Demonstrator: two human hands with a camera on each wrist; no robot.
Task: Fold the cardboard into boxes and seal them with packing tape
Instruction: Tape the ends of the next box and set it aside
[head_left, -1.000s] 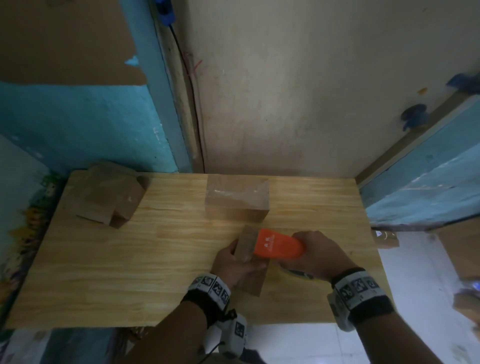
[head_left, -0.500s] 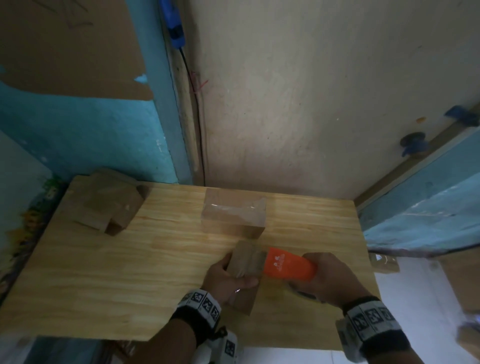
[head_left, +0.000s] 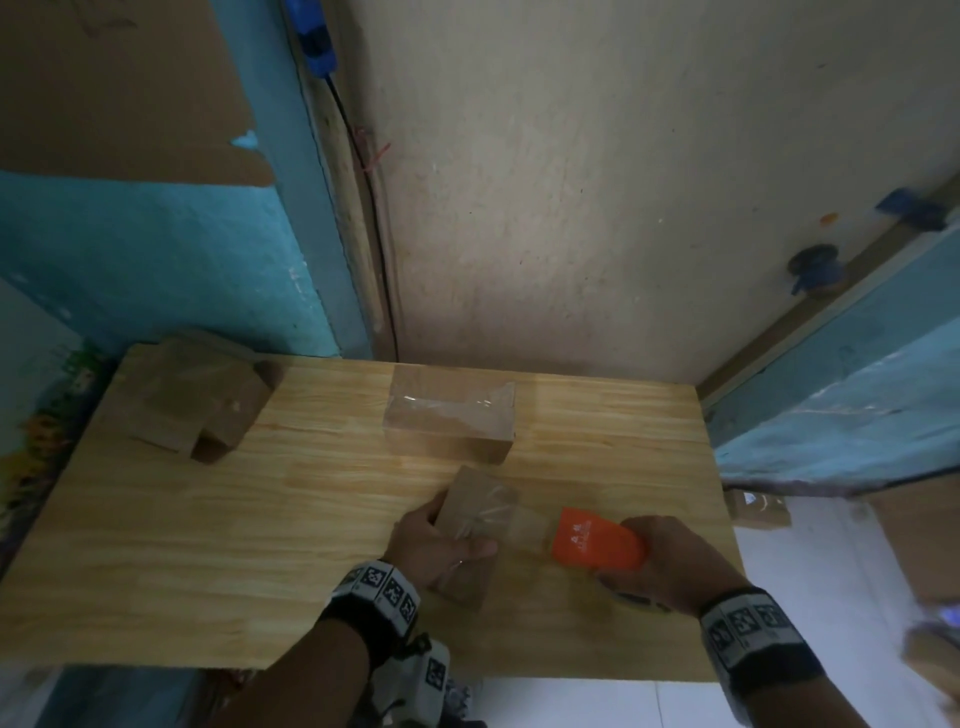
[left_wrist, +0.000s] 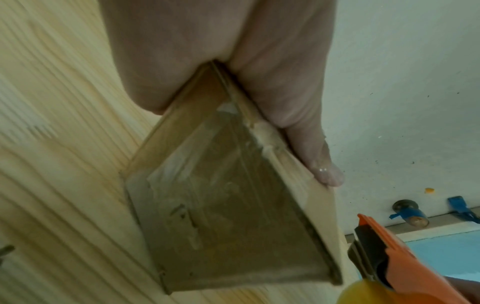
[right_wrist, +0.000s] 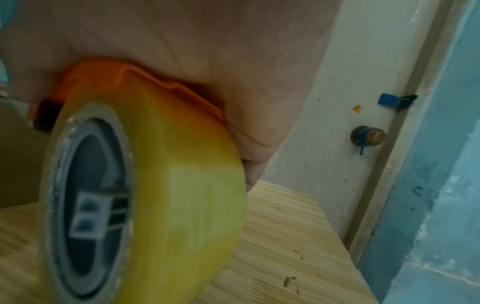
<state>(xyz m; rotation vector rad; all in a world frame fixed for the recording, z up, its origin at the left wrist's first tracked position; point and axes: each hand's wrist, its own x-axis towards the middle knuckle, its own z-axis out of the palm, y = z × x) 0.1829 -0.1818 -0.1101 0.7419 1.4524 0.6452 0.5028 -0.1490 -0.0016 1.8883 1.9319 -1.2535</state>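
Left hand (head_left: 436, 540) gripping small box (head_left: 478, 512), right hand (head_left: 670, 564) at 3 o'clock clutching tape dispenser (head_left: 595, 540) near table (head_left: 208, 545) edge.

On the orange tape dispenser (head_left: 597, 540) that my right hand (head_left: 670, 564) grips there is a small white mark with a line of print under it, too blurred for me to read. The bands on both my wrists carry black-and-white square code patterns, which hold no letters or numbers. The small box (head_left: 475, 519) under my left hand (head_left: 434, 545) shows faint dark marks on its taped face in the left wrist view, none legible.
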